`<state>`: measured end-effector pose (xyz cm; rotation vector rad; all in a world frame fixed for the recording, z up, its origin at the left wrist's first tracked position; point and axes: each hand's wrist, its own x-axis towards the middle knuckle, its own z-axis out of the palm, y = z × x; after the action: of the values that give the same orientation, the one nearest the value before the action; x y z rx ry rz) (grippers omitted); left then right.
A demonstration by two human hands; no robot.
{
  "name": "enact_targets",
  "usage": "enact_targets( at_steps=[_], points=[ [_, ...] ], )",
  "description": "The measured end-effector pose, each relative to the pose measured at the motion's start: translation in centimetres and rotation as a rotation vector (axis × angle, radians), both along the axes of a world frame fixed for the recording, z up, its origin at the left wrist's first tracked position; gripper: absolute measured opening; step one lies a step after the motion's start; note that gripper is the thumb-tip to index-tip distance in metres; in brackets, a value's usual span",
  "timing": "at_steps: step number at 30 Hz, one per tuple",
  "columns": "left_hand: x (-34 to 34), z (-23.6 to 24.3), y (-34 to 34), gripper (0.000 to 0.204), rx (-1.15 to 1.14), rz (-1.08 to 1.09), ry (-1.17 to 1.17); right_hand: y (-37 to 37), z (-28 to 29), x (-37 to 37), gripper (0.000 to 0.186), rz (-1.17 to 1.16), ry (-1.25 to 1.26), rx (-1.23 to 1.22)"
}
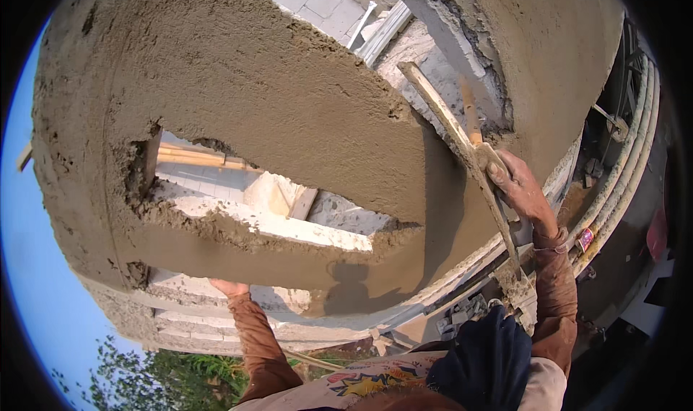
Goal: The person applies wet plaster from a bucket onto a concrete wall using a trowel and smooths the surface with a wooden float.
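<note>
My right hand [518, 187] is closed round the middle of a long, mortar-smeared straightedge [455, 133], which slants across the right of the wet plaster. A wooden handle [471, 111] and a flat plate lie close against the straightedge beside my fingers; how they join is hidden. My left hand [231, 288] is at the lower edge of the plastered wall [289, 108]. Its fingers go out of sight past that edge, so their shape does not show. Fresh grey-brown plaster covers the wall around a slot-like opening [267, 223] with ragged mortar edges.
Through the opening show wooden poles [202, 157] and pale blocks. Another gap at the top right reveals paving and metal bars [386, 32]. Several long pipes [621, 165] curve along the right, with rubble [462, 316] below. Leafy branches [159, 378] stand at lower left.
</note>
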<state>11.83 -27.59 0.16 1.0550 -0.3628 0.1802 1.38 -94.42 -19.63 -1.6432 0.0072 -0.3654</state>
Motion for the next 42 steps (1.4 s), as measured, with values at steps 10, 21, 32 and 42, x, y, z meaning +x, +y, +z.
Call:
enact_targets(
  at_steps=[10,21,32,42],
  points=[
    [1.4,-0.4,-0.3,0.054,0.052,0.156,-0.036,12.4,-0.6,1.3,0.052,-0.508,-0.354,-0.063],
    [1.5,-1.4,-0.6,0.054,-0.019,0.14,-0.048,12.9,16.1,6.8,0.051,-0.606,-0.602,-0.122],
    [1.6,-2.3,-2.4,0.052,-0.131,0.183,-0.003,13.5,13.1,7.0,0.051,-0.672,-0.645,-0.239],
    [1.1,-0.3,-3.0,0.057,-0.12,0.327,0.138,10.8,23.9,7.9,0.041,-0.581,-0.663,-0.485]
  ],
)
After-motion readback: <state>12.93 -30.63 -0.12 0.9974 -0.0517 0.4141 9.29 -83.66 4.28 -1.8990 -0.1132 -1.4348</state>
